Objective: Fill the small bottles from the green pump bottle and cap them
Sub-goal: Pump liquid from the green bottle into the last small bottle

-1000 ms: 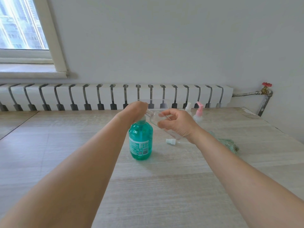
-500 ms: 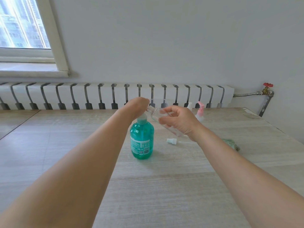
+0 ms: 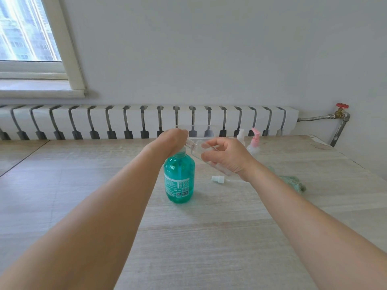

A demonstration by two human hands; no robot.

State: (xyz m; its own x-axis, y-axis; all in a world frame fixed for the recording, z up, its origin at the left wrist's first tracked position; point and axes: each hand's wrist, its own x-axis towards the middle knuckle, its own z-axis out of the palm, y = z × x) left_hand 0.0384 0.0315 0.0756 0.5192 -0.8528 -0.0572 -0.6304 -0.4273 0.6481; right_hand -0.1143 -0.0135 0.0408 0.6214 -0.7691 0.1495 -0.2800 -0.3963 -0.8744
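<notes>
Tabletop (image 3: 209,237), clear bottle (image 3: 195,148) within right fingers (image 3: 211,156)

soft window daylight, wide-angle distortion

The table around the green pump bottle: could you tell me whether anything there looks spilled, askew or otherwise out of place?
No spill shows. A white spray cap lies on its side on the table, off its bottle, and a green cloth sits crumpled by the right arm. The clear bottle is tilted, but the right hand holds it.
</notes>
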